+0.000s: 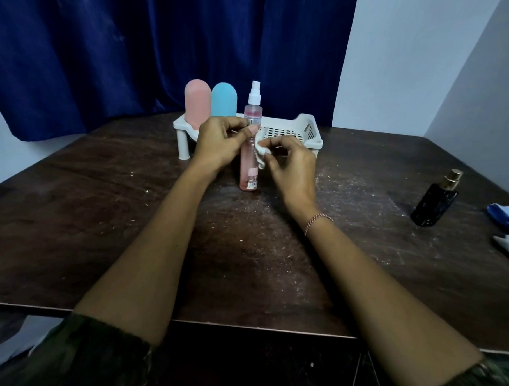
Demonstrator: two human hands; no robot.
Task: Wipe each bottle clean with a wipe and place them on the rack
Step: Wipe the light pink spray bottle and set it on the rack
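Note:
A tall pink spray bottle [249, 169] with a white nozzle stands upright on the dark table in front of the white rack [305, 131]. My left hand [220, 141] grips the bottle's upper body. My right hand [289, 165] pinches a small white wipe [261, 152] against the bottle's right side. On the rack's left end stand a pink rounded bottle [196, 102] and a blue rounded bottle [224, 99]. A black perfume bottle [433, 200] with a gold cap stands on the table at the far right.
The dark wooden table [100, 215] is scratched and dusty. A blue and white wipes packet [507, 218] lies at the right edge, with a white wipe [507, 244] below it. A blue curtain [137, 41] hangs behind the rack. The rack's right half holds nothing.

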